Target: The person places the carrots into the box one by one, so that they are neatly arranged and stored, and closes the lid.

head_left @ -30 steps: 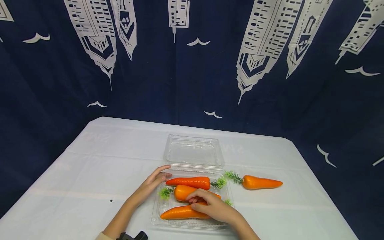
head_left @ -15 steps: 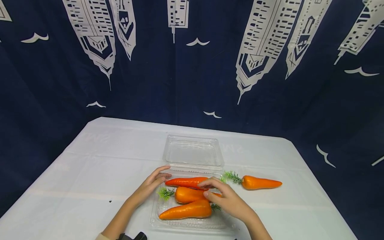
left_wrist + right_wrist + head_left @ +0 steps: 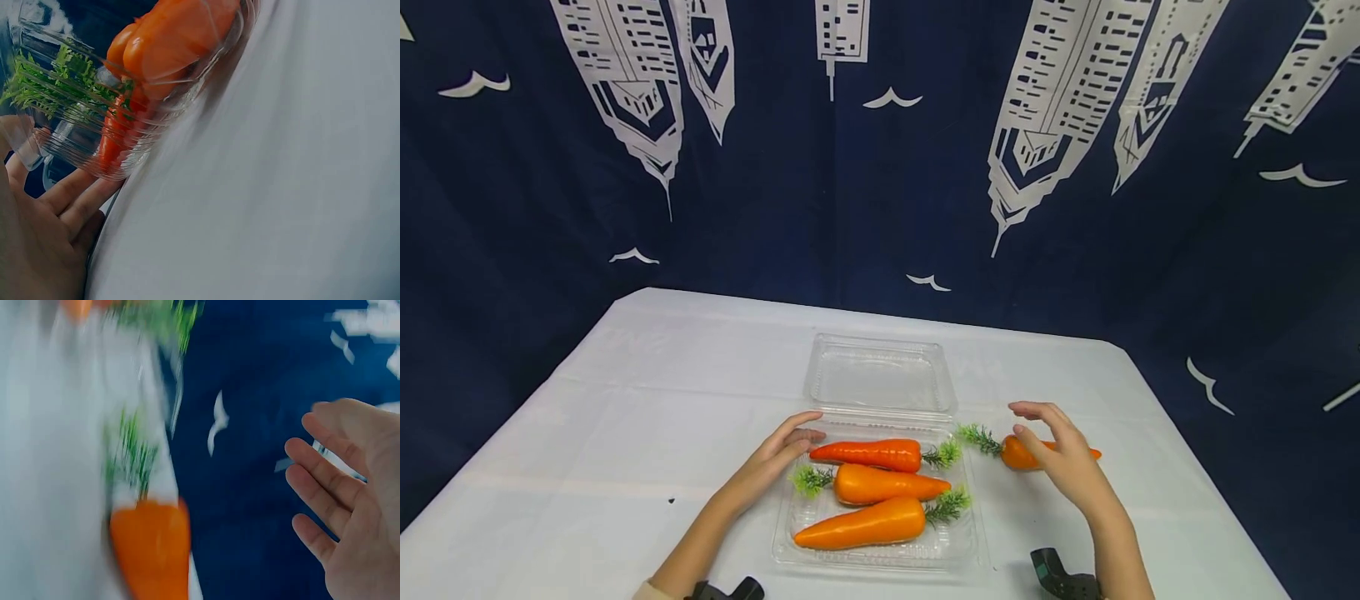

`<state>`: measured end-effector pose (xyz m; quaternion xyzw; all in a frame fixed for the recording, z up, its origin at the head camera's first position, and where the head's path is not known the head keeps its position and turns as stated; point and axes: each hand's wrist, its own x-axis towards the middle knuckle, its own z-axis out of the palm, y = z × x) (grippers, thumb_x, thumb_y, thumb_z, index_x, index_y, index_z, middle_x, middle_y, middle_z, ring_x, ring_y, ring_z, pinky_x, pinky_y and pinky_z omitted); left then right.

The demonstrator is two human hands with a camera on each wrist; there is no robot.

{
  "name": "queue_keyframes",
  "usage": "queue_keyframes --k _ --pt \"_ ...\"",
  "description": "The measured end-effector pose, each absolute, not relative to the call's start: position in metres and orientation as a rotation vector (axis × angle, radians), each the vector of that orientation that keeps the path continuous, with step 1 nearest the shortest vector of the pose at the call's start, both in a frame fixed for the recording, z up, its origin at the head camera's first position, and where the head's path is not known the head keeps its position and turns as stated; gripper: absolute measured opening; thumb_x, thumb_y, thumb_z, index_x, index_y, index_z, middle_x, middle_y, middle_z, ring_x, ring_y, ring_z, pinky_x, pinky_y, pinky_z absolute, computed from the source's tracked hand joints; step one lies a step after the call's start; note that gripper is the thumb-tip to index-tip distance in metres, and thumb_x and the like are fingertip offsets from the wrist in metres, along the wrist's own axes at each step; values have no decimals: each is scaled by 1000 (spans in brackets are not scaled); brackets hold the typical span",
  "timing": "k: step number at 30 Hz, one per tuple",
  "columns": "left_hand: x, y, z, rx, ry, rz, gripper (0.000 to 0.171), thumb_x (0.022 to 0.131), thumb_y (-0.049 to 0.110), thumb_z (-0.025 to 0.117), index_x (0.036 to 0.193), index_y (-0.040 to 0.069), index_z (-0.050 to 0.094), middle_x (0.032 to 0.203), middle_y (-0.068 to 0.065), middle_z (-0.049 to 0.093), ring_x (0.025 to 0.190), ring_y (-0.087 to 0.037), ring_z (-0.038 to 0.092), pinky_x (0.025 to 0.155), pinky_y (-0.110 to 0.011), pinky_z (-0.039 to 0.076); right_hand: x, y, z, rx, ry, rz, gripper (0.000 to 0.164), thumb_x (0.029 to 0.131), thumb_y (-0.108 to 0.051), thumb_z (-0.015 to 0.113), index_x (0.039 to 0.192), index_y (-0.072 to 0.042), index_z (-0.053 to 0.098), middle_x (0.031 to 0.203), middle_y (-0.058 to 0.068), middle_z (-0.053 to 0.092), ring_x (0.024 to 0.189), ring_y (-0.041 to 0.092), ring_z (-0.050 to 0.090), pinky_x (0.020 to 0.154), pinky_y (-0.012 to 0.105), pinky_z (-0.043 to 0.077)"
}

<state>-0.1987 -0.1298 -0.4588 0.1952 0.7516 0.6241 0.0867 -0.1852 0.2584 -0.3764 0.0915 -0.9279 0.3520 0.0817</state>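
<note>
A clear plastic clamshell box (image 3: 880, 567) lies open on the table with three toy carrots inside. At the back is a red-orange carrot (image 3: 872, 453), in the middle an orange carrot (image 3: 887, 485), in front another orange carrot (image 3: 865, 527). My left hand (image 3: 769, 467) rests against the box's left side; in the left wrist view its extended fingers (image 3: 69, 194) touch the clear wall. My right hand (image 3: 1067, 458) hovers, fingers spread, over a loose orange carrot (image 3: 1017, 453) right of the box, partly hiding it. In the right wrist view this hand (image 3: 350, 494) holds nothing.
The box's transparent lid (image 3: 882, 375) lies folded back behind it. A white cloth covers the table (image 3: 625, 400), and a dark blue curtain (image 3: 820, 192) with white building prints hangs behind. A small dark speck (image 3: 672, 501) sits left of the left arm.
My right hand has left the front carrot, passed over the other carrots and moved right to above the loose one. The front carrot's green top now shows. The left hand has stayed put.
</note>
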Motion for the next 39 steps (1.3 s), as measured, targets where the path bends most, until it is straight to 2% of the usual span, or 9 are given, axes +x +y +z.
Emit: queue_keyframes --k 8,15,23,28,34,39 --pt "-199 -130 -459 594 2239 1861 41 97 25 40 137 19 34 126 -16 53 118 -29 49 96 -22 38 -194 295 -398 114 -2944 846 45 89 -35 55 125 -9 50 130 21 45 119 42 36 92 65 27" --pt "-200 -129 -459 620 2231 1867 41 97 24 39 138 18 33 127 -18 52 120 -34 47 95 -19 38 -197 309 -410 97 -3012 754 54 80 -43 64 123 -12 52 130 18 48 119 43 37 93 63 26" --pt "-200 -128 -459 538 2218 1869 41 97 27 41 137 24 35 127 -11 53 119 -24 49 100 -31 36 -199 312 -424 128 -3039 689 61 71 -43 72 120 -12 54 127 19 52 115 45 42 91 62 29" --pt "-199 -129 -459 536 2220 1863 41 97 27 41 137 24 34 127 -11 53 119 -23 49 98 -26 36 -200 313 -432 129 -3067 663 61 72 -42 72 121 -10 54 121 18 56 111 42 47 89 60 31" --pt "-199 -130 -459 553 2218 1864 41 97 26 40 138 23 34 127 -14 52 120 -27 48 96 -18 37 -200 314 -436 93 -3096 667 63 74 -44 70 122 -7 52 117 19 56 105 36 51 85 59 35" --pt "-199 -129 -458 547 2216 1863 42 97 27 40 138 23 33 128 -14 52 120 -28 47 96 -19 37 -200 315 -437 123 -3022 753 47 80 -24 68 119 -4 52 114 19 58 100 32 54 86 56 39"
